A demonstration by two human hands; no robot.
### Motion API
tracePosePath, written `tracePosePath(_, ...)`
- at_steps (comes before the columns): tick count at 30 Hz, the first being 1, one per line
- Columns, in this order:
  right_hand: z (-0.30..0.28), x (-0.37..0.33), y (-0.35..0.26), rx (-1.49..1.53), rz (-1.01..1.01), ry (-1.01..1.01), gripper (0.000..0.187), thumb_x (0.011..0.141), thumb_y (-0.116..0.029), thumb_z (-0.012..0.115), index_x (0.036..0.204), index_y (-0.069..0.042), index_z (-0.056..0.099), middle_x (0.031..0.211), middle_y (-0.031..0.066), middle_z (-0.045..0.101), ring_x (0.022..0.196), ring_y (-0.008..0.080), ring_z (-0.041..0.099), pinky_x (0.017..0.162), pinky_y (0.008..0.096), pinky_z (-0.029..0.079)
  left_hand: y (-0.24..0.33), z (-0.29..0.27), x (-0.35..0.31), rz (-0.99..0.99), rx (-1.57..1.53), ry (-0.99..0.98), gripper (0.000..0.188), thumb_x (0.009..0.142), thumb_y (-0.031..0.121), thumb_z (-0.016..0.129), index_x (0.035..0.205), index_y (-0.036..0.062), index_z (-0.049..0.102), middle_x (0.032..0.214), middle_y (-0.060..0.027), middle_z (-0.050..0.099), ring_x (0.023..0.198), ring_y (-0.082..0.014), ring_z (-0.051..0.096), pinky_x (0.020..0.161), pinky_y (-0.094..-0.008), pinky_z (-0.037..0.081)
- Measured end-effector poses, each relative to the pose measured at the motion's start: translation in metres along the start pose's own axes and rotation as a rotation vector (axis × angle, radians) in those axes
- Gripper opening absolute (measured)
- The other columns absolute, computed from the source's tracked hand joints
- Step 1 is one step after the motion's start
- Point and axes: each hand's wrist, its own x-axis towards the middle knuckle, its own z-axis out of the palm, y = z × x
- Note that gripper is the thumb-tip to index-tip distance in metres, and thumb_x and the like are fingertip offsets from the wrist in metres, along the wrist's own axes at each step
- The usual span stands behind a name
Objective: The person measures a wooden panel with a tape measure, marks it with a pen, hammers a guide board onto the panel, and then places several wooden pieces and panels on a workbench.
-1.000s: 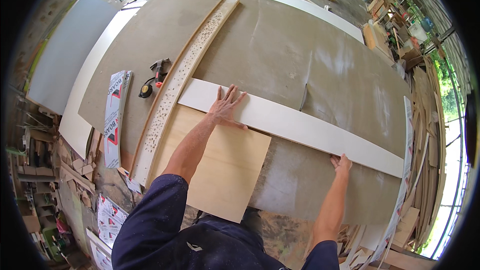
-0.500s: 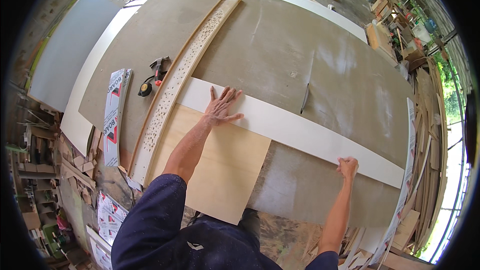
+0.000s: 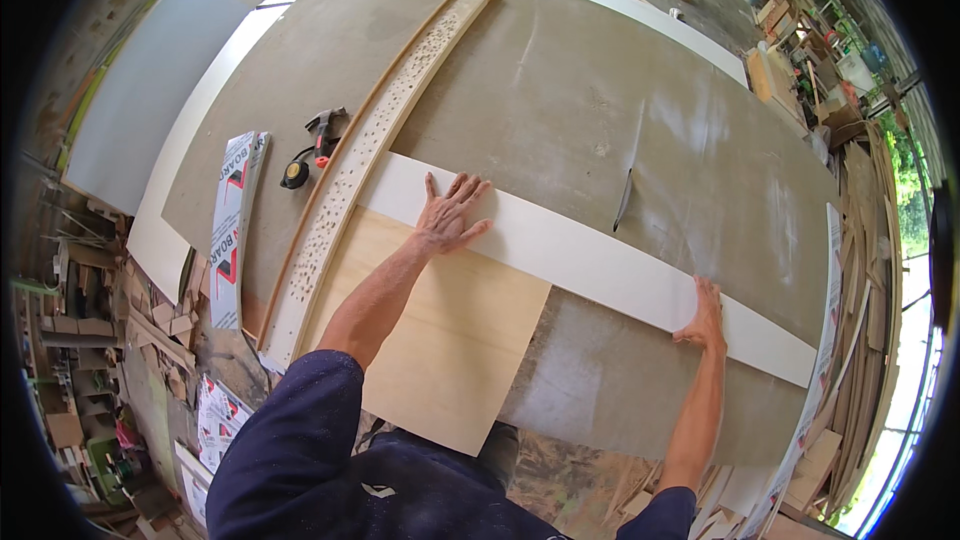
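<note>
Nearest, below the long white strip point(image 3: 590, 258): dark blue sleeves and two bare forearms coming up from the lower edge. Left hand point(image 3: 447, 216) pressed flat on the strip toward its left end, grip apart, fingers spread, palm down. Right hand point(image 3: 705, 315) at the strip's near edge toward its right end, fingers laid over the top face, thumb side at the edge; hard to tell how firmly closed on the edge.

Strip itself lying flat and slantwise across the grey bench point(image 3: 540, 90), left end higher in view, right end lower. Pale plywood panel point(image 3: 440, 335) just below the strip, its upper edge tucked against or under it, overhanging the bench's near edge.

Left of the strip: a long curved board peppered with small holes point(image 3: 370, 140), touching the strip's left end. Further left, a narrow flat package, white with red and black printing point(image 3: 232, 225), lying lengthwise on the bench. Above it, a small yellow-and-black tape measure point(image 3: 293, 175) beside a hammer with a red grip point(image 3: 322, 130).

Above the strip, a thin dark sliver point(image 3: 624, 202) on the dusty bench.

Beyond: large white sheets point(image 3: 150, 80) leaning left of the bench, wood offcuts point(image 3: 120, 310) heaped below them, more printed packages point(image 3: 215, 420) at lower left, stacked boards point(image 3: 860, 240) right, cluttered shelves point(image 3: 800, 30) far right.
</note>
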Motion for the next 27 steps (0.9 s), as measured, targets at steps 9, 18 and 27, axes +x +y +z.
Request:
tracePosePath(9, 0.006, 0.001, -0.011, 0.029, 0.047, 0.035, 0.145, 0.025, -0.011, 0.094, 0.154, -0.004, 0.028, 0.157, 0.021, 0.033, 0.147, 0.0384, 0.027, 0.123, 0.0422, 0.027, 0.043, 0.021, 0.007, -0.151, 0.131, 0.057, 0.087, 0.094, 0.062, 0.045, 0.157, 0.0049, 0.024, 0.165, -0.0114, 0.022, 0.153, -0.0307, 0.015, 0.117, -0.0714, -0.001)
tracePosePath(18, 0.082, -0.056, -0.105, 0.18, 0.05, 0.434, 0.075, 0.071, -0.001, 0.066, 0.144, -0.001, 0.047, 0.154, 0.0212, 0.041, 0.145, 0.0358, 0.036, 0.12, 0.0447, 0.029, 0.028, 0.017, 0.008, 0.031, -0.056, 0.063, 0.079, 0.1, 0.058, 0.036, 0.156, 0.004, 0.023, 0.154, -0.0133, 0.033, 0.149, -0.0285, 0.022, 0.118, -0.0683, 0.003)
tracePosePath(27, 0.191, -0.228, -0.376, 0.598, 0.155, 0.435, 0.069, 0.087, -0.03, 0.07, 0.141, 0.005, 0.047, 0.123, 0.0212, 0.05, 0.118, 0.038, 0.047, 0.103, 0.0495, 0.038, 0.026, 0.024, 0.011, 0.013, 0.024, 0.037, 0.079, 0.1, 0.061, 0.031, 0.158, 0.0078, 0.021, 0.157, -0.0127, 0.03, 0.151, -0.0277, 0.019, 0.119, -0.0689, 0.003)
